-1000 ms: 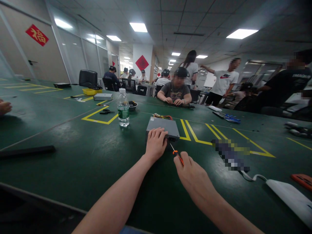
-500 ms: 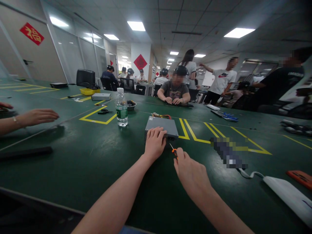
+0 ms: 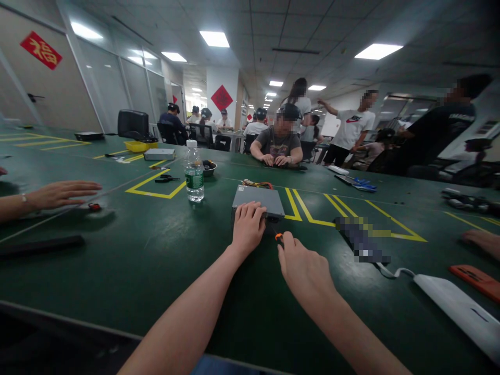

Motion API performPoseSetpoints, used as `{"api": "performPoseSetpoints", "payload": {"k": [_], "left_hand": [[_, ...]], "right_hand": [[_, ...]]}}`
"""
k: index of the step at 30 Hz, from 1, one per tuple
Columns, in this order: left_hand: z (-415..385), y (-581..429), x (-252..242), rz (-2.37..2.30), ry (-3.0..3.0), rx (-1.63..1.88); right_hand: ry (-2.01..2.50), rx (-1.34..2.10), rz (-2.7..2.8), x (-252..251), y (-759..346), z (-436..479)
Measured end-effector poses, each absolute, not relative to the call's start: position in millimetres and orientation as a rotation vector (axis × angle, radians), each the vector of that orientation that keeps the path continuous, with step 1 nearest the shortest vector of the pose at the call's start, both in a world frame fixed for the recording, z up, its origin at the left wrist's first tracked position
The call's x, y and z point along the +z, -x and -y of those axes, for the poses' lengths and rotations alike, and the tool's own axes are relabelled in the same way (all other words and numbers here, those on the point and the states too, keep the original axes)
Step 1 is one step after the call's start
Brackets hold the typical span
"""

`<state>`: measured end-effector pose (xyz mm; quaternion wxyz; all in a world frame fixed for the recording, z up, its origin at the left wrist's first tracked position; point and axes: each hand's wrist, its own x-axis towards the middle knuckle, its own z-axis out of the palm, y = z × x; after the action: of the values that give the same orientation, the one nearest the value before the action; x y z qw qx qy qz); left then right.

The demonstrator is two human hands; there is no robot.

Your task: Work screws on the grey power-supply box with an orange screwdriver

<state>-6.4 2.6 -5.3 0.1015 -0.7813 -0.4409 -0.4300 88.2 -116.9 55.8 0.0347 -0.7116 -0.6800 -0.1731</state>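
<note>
A grey metal box [image 3: 260,200] with coloured wires at its far side lies on the green table [image 3: 164,281]. My left hand [image 3: 249,225] is on the box's near left part, its fingers bent over the top and front edge. To the right, my right hand [image 3: 307,260] grips a screwdriver [image 3: 278,237] with an orange handle. Its thin shaft points toward the near side of the box; whether the tip touches is too dark to tell.
A water bottle [image 3: 194,172] stands left of the box, near a bowl [image 3: 209,167]. A co-worker's hand [image 3: 64,194] is at the left. A dark phone [image 3: 361,242], a white power bank [image 3: 455,302] and an orange phone [image 3: 476,278] lie right.
The screwdriver's shaft has come nearer to the box's front. At the left, a small red item now shows beside the co-worker's hand. Another person's hand has appeared at the right edge.
</note>
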Motion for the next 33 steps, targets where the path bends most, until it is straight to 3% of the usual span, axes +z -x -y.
{"api": "performPoseSetpoints", "payload": {"k": [8,17,25,33], "left_hand": [[-4,6,-7,1.294,2.300,-1.281],[-3,7,-6,1.294,2.320,-1.277],[-2,8,-6,1.306,2.325,-1.263],[-2,7,-6,1.302,2.326,-1.257]], "right_hand": [[2.129,-0.526,1.998,44,-82,117],[1.565,-1.226,2.267,34,-91,128],[1.913,-0.975,2.272,33,-86,122],[1.601,-1.293,2.337,33,-93,126]]}}
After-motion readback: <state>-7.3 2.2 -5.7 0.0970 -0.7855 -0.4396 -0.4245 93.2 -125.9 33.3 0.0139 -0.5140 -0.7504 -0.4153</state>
